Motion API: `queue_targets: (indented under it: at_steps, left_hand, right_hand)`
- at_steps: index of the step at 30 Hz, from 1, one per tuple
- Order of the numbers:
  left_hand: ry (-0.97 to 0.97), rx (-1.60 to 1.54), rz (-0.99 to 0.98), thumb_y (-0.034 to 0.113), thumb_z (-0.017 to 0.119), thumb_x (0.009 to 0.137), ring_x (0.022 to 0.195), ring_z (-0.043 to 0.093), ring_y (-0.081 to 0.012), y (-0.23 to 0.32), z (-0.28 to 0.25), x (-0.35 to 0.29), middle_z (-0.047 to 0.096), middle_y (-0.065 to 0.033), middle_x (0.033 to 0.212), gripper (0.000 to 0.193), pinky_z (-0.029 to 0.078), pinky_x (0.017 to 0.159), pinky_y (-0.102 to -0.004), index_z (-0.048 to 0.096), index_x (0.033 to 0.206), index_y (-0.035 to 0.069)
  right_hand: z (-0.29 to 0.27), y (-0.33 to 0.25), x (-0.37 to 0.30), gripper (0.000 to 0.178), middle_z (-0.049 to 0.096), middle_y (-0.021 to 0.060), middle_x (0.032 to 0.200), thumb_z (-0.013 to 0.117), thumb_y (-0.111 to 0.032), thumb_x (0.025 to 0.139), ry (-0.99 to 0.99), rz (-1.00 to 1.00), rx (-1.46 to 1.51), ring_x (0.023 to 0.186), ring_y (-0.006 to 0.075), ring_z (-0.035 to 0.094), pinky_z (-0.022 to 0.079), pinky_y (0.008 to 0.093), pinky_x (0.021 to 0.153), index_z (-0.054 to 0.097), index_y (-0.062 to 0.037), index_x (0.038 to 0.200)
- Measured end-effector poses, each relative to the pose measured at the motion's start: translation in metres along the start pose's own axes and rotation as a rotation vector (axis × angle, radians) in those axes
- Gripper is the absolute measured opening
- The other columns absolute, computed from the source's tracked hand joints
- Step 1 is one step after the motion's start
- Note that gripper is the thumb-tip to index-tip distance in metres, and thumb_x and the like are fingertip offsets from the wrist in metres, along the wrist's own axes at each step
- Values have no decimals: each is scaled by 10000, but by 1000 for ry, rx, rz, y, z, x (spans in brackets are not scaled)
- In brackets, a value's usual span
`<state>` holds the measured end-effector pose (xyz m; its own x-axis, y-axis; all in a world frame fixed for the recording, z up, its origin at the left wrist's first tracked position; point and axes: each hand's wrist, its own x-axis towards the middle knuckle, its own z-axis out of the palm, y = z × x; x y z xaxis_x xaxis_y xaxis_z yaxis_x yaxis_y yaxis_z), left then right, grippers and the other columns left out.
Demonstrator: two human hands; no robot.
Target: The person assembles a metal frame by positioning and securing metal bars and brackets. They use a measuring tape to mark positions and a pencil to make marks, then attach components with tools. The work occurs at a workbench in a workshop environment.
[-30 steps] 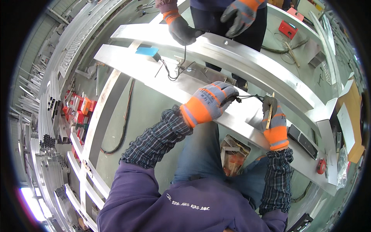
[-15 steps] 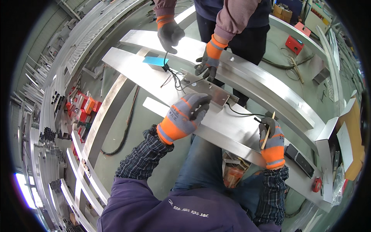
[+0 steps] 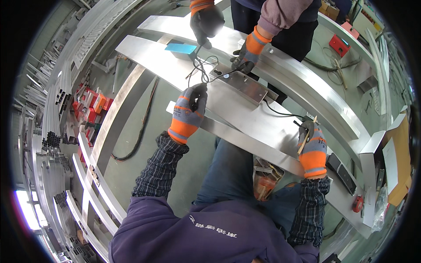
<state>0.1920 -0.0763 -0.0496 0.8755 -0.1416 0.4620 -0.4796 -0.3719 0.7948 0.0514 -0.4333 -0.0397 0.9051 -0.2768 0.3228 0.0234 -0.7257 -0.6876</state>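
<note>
My left hand [image 3: 188,113], in a grey and orange glove, is closed with fingertips pinched at the loops of a thin black cable [image 3: 204,70]. My right hand [image 3: 313,147] grips a thin wooden stick [image 3: 303,142]; a black cable end [image 3: 297,124] shows beside its fingers. Between my hands a silvery metal box [image 3: 243,87] lies on a wide aluminium beam [image 3: 258,127], and a cable runs from its right end toward my right hand. Across from me, a co-worker's gloved hand [image 3: 207,25] holds the cable; their other hand [image 3: 249,52] is at the box's far edge.
A blue-topped block [image 3: 181,50] sits on the beam's left part. A second curved beam [image 3: 302,90] runs behind. To the right lie a black device [image 3: 341,173], a red tape measure [image 3: 358,204] and an opened cardboard box [image 3: 397,153]. Red boxes [image 3: 93,107] stand on the left floor.
My left hand has moved left, off the metal box and onto the cable loops. The co-worker's hand has raised the cable. My right hand keeps the stick. The whole view has shifted slightly.
</note>
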Motion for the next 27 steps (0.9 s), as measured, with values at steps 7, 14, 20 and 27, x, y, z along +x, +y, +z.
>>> queue_targets:
  at_steps: [7,14,20,27]
  left_hand:
    - [-268,291,-30,108,766,916,1009,660,-254,20,1,-16,671,-128,1179,393,566,777,-329,651,1290,83]
    - [-197,382,118,132,809,854,1124,640,-350,16,13,-26,671,-137,1227,446,541,933,-387,651,1264,58]
    - [-154,469,237,239,838,833,1079,665,-365,60,25,0,697,-154,1209,494,543,932,-426,654,1257,65]
    - [-375,899,-39,308,581,970,910,721,-384,35,90,65,703,-185,1130,388,583,776,-511,616,1317,137]
  right_hand:
    - [-1,-14,-18,202,702,102,916,611,31,919,-115,54,-148,785,178,697,523,315,589,670,-40,1099]
    - [-19,-40,-27,144,685,149,810,694,-119,872,-170,88,-352,821,375,668,517,491,750,667,-94,1011]
    - [-25,-24,-39,209,710,147,883,702,-127,861,-279,152,-423,876,374,684,528,467,780,648,-99,1060]
    - [-27,-16,-46,236,727,143,938,703,-138,866,-322,222,-312,913,377,698,537,444,795,642,-113,1093]
